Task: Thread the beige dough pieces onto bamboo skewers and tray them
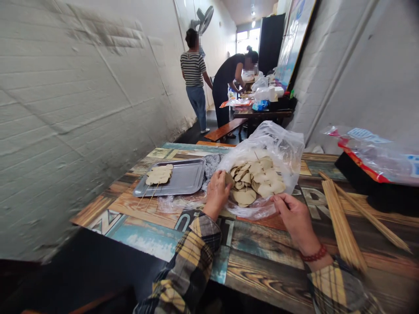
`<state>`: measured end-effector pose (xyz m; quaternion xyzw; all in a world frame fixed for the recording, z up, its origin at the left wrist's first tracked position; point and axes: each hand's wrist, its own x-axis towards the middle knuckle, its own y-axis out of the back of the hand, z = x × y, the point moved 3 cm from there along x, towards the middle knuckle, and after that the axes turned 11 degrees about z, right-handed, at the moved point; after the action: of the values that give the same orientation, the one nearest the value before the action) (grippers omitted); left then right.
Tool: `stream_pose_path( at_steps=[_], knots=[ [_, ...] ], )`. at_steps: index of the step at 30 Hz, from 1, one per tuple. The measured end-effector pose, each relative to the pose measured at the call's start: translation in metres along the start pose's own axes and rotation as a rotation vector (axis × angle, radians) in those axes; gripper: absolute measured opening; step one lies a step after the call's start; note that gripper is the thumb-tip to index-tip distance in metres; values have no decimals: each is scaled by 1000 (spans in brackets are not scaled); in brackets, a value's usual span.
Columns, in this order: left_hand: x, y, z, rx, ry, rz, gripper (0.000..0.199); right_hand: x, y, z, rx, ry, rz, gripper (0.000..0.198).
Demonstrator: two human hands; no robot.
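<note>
A clear plastic bag point(293, 150) lies spread on the table, full of thin, pale beige round slices point(245, 196). My left hand point(216, 194) is at the bag's left edge, its thumb and fingers closed on a slice point(228, 179). At the lower right of the bag, my right hand point(294, 216) pinches the end of a thin wooden skewer, mostly hidden behind the slices threaded on it point(266, 174). Its tip point(256, 154) pokes out above them. To the left, a metal tray point(186, 176) holds skewered slices point(159, 174), their sticks overhanging the front rim.
Bundled bare skewers point(342, 222) lie on the patterned wooden table point(262, 266) at right, near a black tray with plastic packaging point(379, 152). Two people stand farther back, one bent over another table point(262, 114) piled with bags. A bench point(227, 129) stands between.
</note>
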<state>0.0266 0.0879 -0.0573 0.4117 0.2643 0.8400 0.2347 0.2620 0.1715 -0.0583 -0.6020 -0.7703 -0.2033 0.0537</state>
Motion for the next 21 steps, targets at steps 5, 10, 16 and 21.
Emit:
stream_pose_path(
  at_steps=[5,10,16,21],
  knots=[
    [2,-2,-5,-30,79,30,43,-1,0,-6,-25,33,-8,31],
    [6,-3,-16,-284,269,148,11,-1,1,-11,-22,15,-11,30],
    [7,8,-16,-793,619,263,38,-8,-6,-11,120,-84,-140,35],
    [2,13,-3,-1155,833,97,45,-18,-15,-13,143,-99,-309,35]
  ],
)
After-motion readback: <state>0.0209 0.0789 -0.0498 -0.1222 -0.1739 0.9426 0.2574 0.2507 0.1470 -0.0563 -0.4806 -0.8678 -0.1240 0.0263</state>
